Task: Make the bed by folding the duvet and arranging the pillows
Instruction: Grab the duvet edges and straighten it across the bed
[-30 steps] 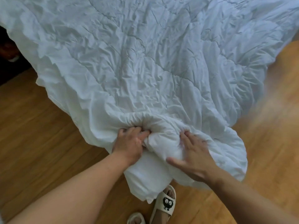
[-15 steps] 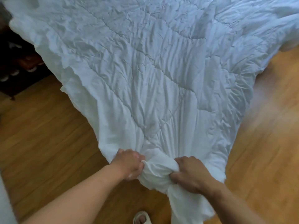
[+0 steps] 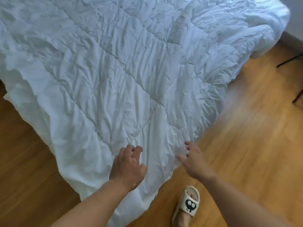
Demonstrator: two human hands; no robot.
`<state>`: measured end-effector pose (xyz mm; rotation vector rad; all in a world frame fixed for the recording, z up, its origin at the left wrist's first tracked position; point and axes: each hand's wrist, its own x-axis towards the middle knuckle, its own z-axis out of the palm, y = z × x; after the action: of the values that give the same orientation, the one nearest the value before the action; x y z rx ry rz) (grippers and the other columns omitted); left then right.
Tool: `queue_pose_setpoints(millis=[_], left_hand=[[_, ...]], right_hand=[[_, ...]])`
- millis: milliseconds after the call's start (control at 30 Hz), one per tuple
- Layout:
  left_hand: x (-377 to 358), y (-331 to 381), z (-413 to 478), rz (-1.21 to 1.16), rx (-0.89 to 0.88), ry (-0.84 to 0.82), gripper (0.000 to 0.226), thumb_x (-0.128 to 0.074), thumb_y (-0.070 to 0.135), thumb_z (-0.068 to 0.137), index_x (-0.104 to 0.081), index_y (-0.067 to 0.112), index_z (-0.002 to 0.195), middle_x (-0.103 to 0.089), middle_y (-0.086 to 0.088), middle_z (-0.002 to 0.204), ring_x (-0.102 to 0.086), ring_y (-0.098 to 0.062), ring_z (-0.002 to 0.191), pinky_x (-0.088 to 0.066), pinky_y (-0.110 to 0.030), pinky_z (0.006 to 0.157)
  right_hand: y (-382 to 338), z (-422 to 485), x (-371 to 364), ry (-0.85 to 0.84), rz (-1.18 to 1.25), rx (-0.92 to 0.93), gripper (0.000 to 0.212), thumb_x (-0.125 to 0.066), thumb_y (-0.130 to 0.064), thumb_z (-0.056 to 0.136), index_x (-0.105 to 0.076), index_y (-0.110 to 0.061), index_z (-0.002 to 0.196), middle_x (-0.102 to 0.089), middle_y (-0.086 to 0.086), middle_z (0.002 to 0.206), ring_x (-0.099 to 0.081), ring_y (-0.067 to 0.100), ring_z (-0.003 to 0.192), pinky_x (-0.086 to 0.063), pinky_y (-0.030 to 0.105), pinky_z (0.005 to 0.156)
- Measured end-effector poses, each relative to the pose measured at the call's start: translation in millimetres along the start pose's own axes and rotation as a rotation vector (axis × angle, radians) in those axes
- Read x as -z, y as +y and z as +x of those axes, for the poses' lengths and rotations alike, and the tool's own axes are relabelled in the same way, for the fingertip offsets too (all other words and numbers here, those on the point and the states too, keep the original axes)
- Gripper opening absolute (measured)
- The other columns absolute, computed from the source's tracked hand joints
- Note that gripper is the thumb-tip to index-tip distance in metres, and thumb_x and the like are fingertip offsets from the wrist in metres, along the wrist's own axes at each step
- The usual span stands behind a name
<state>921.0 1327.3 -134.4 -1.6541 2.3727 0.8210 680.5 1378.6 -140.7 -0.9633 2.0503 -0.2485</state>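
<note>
STEP: fold, judged unstarted | duvet (image 3: 114,79) spread over bed, near corner draping to floor (image 3: 246,145) | your left hand (image 3: 127,167) loosely curled, right hand (image 3: 194,163) splayed, both empty | NEXT: grip that corner.

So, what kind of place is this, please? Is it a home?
Most likely a bedroom in a home. A large white quilted duvet is spread out, its corner hangs down to a wooden floor, and the person wears a house slipper.

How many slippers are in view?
1: a cream slipper on the wooden floor, beside the duvet at its near corner. A second may be out of frame.
</note>
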Motion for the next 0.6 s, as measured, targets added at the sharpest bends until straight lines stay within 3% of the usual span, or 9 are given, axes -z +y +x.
queue_pose_setpoints(millis=[100,200,267,333,433,533,600], left_hand=[[10,55,49,-0.071,-0.067,-0.098,0.054,-0.046,0.041,0.094,-0.033,0.031,0.145,-0.043,0.006,0.137,-0.045,-0.018,0.123,-0.044,-0.033,0.104],[14,117,107,-0.149,-0.096,-0.094,0.056,-0.048,0.042,0.097,-0.029,0.029,0.148,-0.042,0.005,0.14,-0.047,-0.017,0.124,-0.047,-0.032,0.102],[10,158,150,-0.19,-0.069,-0.052,0.065,-0.051,0.046,0.097,-0.023,0.026,0.152,-0.034,0.004,0.148,-0.042,-0.017,0.131,-0.043,-0.032,0.107],[8,196,199,-0.173,0.005,0.015,0.081,-0.053,0.054,0.094,-0.011,0.023,0.156,-0.022,0.002,0.153,-0.034,-0.02,0.137,-0.037,-0.033,0.112],[8,229,260,-0.181,0.243,0.083,0.09,-0.055,0.062,0.091,-0.005,0.023,0.156,-0.024,-0.003,0.149,-0.035,-0.024,0.134,-0.038,-0.037,0.108],[7,233,295,-0.229,0.397,0.083,0.052,-0.054,0.042,0.098,-0.036,0.025,0.143,-0.05,-0.005,0.135,-0.053,-0.027,0.119,-0.044,-0.034,0.092],[5,233,300,-0.34,0.374,0.094,0.011,-0.052,0.031,0.099,-0.058,0.025,0.107,-0.065,-0.001,0.107,-0.061,-0.027,0.103,-0.042,-0.026,0.076]], right_hand=[[-7,63,66,0.147,0.001,-0.022,0.076,-0.069,-0.036,0.093,-0.031,-0.01,0.153,-0.037,0.014,0.155,-0.037,0.03,0.143,-0.032,0.039,0.116],[-20,138,141,0.271,0.015,-0.06,0.072,-0.068,-0.037,0.092,-0.034,-0.003,0.146,-0.044,0.021,0.146,-0.046,0.037,0.132,-0.039,0.043,0.107],[-25,190,185,0.328,0.007,-0.089,0.084,-0.066,-0.046,0.091,-0.027,0.0,0.149,-0.038,0.024,0.15,-0.042,0.04,0.134,-0.038,0.045,0.108],[-27,238,221,0.326,-0.012,-0.112,0.101,-0.066,-0.056,0.088,-0.017,0.002,0.154,-0.027,0.022,0.158,-0.032,0.037,0.144,-0.033,0.044,0.116],[-20,294,249,0.261,0.03,-0.129,0.106,-0.075,-0.06,0.079,-0.026,0.004,0.148,-0.044,0.021,0.148,-0.043,0.036,0.138,-0.041,0.042,0.11],[-1,316,251,0.213,0.072,-0.076,0.079,-0.082,-0.047,0.075,-0.051,-0.004,0.133,-0.062,0.017,0.13,-0.058,0.036,0.123,-0.048,0.04,0.1],[22,307,256,0.186,0.127,-0.024,0.056,-0.08,-0.042,0.071,-0.066,-0.013,0.118,-0.07,0.009,0.114,-0.066,0.033,0.109,-0.054,0.043,0.093]])
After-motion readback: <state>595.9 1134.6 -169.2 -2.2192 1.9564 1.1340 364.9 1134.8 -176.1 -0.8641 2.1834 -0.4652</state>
